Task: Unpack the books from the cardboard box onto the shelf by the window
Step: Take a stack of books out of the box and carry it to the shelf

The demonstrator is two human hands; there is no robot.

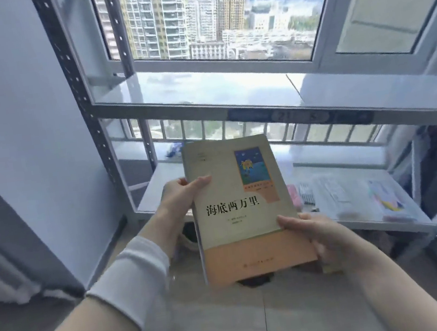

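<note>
book held before the shelf

the right hand (329, 236) clamps the book (242, 206) at its 5 o'clock corner, and the left hand (180, 198) grips the 9 o'clock edge. beyond, at 12 o'clock, the shelf (202, 92) stands against the window (209, 19).

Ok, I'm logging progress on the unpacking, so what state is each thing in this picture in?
Beige and orange paperback book: closed, cover up, held in the air in front of the shelf.
Left hand: grip shut on the book's left edge.
Right hand: grip shut on the book's lower right corner.
Upper grey metal shelf board: bare, no books on it.
Lower shelf board: holds small items at the right.
White-framed window: sash at right swung open.
</note>
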